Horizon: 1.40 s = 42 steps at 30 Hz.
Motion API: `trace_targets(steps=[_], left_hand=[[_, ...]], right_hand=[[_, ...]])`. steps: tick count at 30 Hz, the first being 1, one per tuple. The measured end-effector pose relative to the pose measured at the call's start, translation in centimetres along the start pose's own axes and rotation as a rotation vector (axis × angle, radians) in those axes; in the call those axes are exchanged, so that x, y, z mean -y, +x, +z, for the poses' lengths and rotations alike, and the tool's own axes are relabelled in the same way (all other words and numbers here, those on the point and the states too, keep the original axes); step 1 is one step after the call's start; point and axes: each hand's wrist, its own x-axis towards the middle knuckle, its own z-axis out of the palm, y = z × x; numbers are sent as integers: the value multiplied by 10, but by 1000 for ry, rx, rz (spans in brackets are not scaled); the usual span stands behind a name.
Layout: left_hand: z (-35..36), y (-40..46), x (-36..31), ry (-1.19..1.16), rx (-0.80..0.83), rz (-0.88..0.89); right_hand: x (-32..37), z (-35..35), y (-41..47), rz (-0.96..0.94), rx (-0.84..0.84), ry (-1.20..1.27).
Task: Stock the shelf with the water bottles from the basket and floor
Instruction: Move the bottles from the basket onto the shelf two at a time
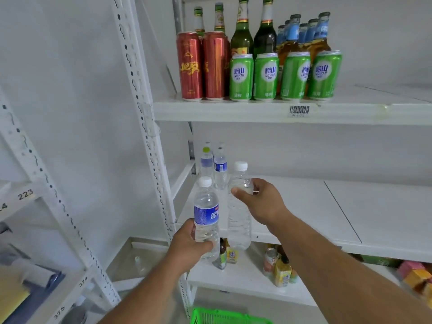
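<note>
While two water bottles (pixel 214 164) already stand at the middle shelf (pixel 304 202)'s back left, I grip a blue-labelled bottle (pixel 206 216) in my left hand (pixel 187 249) and an unlabelled bottle (pixel 239 206) in my right hand (pixel 259 202), both unplaced; the green basket (pixel 224 316) sits bottom centre, contents unseen.

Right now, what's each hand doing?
Left hand: grips the blue-labelled water bottle near its base.
Right hand: grips the unlabelled water bottle around its upper part.
</note>
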Motion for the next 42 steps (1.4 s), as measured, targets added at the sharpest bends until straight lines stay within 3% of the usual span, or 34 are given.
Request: trace_targets(steps=[15, 32, 42], left_hand=[[-14, 168, 26, 45, 40, -8], [4, 285, 39, 165, -64, -44], [17, 331, 61, 180, -99, 2]], right_hand=[[-29, 53, 137, 82, -72, -72], [-79, 82, 260, 106, 30, -101], [-106, 103, 297, 118, 3, -106]])
